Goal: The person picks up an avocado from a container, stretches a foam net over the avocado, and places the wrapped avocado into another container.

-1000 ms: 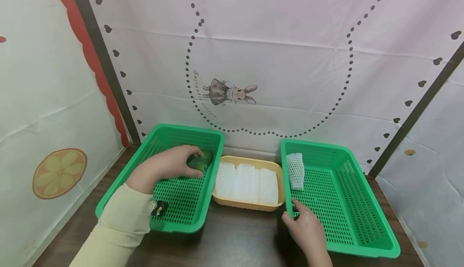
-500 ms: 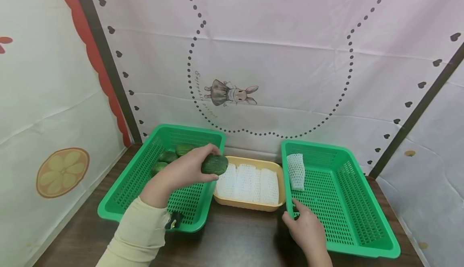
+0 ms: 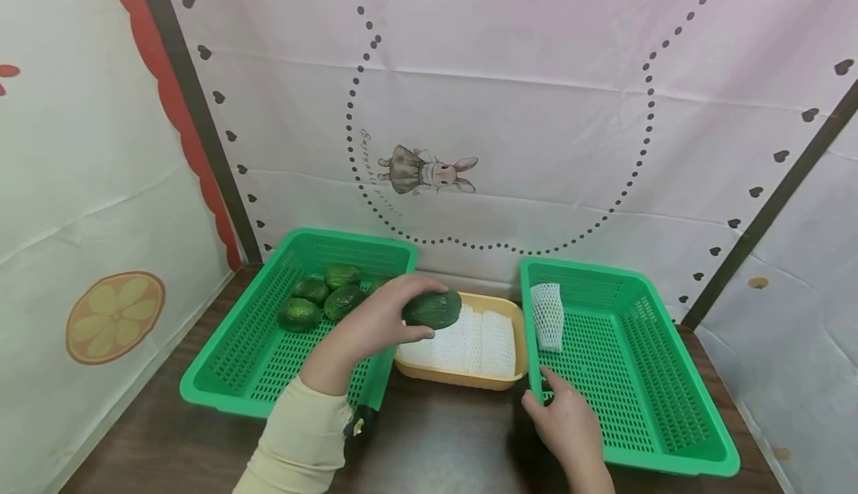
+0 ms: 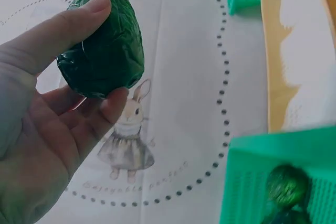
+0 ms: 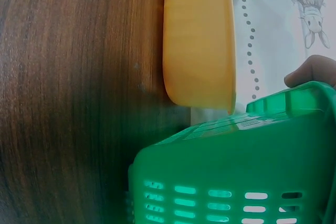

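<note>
My left hand (image 3: 382, 321) grips a dark green, oval, avocado-like fruit (image 3: 434, 310) with a shiny, wrinkled surface. It holds the fruit above the left part of a yellow tray (image 3: 456, 380). In the left wrist view the thumb lies on one side of the fruit (image 4: 107, 45) and fingertips on the other. White foam net sleeves (image 3: 498, 341) lie side by side in the tray. My right hand (image 3: 568, 425) grips the near-left rim of the right green basket (image 3: 670, 466). Inside that basket, a white foam net sleeve (image 3: 547, 317) leans against the left wall.
Several more green fruits (image 3: 299, 314) lie in the left green basket (image 3: 224, 402), partly hidden by my left arm. Both baskets flank the tray on a dark wooden table (image 3: 442, 442). A printed white cloth (image 3: 509, 144) hangs behind and at the sides.
My left hand has lifted the fruit out of the left basket and carried it right, over the tray. Fruits behind the arm have come into view. The right hand has stayed on the rim.
</note>
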### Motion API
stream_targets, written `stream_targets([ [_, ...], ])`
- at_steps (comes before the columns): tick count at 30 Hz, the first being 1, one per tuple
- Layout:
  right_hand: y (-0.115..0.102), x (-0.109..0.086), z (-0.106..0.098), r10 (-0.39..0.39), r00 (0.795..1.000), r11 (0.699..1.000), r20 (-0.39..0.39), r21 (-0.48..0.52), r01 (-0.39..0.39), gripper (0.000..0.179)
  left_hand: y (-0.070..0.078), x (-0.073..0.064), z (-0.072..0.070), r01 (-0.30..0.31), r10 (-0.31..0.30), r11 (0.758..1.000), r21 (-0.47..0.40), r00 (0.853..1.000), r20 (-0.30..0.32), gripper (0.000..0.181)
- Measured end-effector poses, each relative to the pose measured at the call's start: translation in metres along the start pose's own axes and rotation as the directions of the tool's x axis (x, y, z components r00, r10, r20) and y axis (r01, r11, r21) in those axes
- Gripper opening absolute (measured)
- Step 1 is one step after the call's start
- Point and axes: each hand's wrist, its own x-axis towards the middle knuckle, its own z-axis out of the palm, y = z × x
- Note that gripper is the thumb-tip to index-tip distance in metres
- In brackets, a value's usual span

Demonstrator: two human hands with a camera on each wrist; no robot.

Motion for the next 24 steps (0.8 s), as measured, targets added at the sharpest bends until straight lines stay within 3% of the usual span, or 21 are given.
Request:
stream_targets([
  [5, -0.001, 0.001, 0.001, 0.006, 1.000, 1.000, -0.001, 0.012, -0.006, 0.055, 0.006, 0.004, 0.013, -0.001, 0.001, 1.000, -0.011, 1.000, -0.011, 0.056],
  [10, 0.000, 0.001, 0.000, 0.020, 1.000, 1.000, 0.007, 0.015, -0.020, 0.055, 0.007, 0.006, 0.032, 0.034, -0.035, 0.999, -0.034, 0.999, -0.014, 0.055],
  [17, 0.000, 0.002, -0.001, 0.047, 0.998, 0.998, 0.052, 0.032, -0.049, 0.057, 0.002, 0.002, 0.060, 0.060, -0.063, 0.995, -0.077, 0.997, -0.043, 0.053],
  [24, -0.001, 0.003, -0.003, 0.046, 0.997, 0.998, 0.054, 0.036, -0.048, 0.056, 0.003, -0.005, 0.077, 0.091, -0.103, 0.988, -0.122, 0.990, -0.094, 0.047],
])
